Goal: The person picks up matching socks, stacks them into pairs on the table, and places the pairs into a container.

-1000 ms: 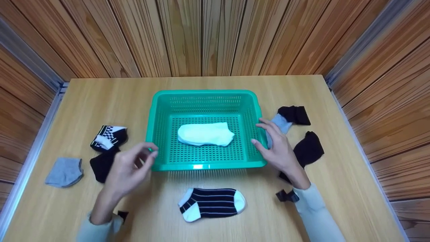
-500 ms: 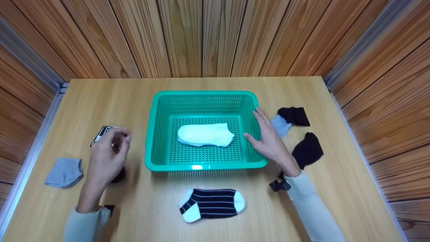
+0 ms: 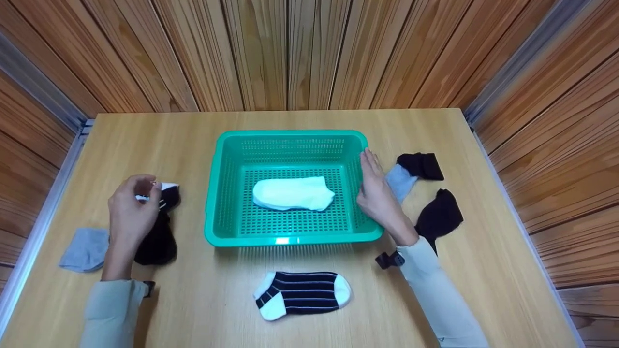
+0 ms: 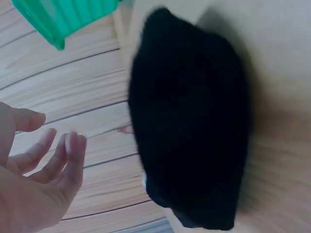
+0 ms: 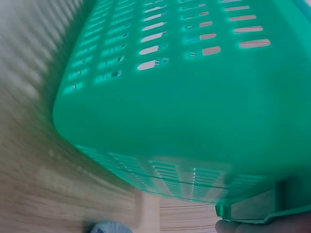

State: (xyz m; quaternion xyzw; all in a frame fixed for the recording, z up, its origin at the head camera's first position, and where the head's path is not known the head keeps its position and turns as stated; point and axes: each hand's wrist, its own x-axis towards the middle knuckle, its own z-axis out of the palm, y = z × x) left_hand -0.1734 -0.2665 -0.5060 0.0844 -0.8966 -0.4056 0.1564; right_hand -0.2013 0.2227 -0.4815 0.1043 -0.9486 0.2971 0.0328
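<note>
My left hand (image 3: 129,210) hovers at the left beside a black-and-white patterned sock (image 3: 169,195), its fingers loosely bent. In the left wrist view a gap shows between thumb and fingers (image 4: 73,155), with nothing held. A black sock (image 4: 189,121) lies close to that hand. On the right rim of a green plastic basket (image 3: 285,239) rests my right hand (image 3: 379,195), fingers straight along the edge. The right wrist view shows the basket's perforated wall (image 5: 170,111) and only part of a finger (image 5: 272,225) at the rim. Inside lies a white sock (image 3: 292,193).
A striped black-and-white sock (image 3: 304,293) lies in front of the basket. To the left is a grey sock (image 3: 84,250). Right of the basket are a light blue-grey sock (image 3: 400,181) and black socks (image 3: 441,212). Wooden panels (image 3: 309,53) stand behind the table.
My left hand has moved left, from near the basket's corner to the patterned sock. The right hand has slid a little forward and left along the basket's rim, its fingers drawing together.
</note>
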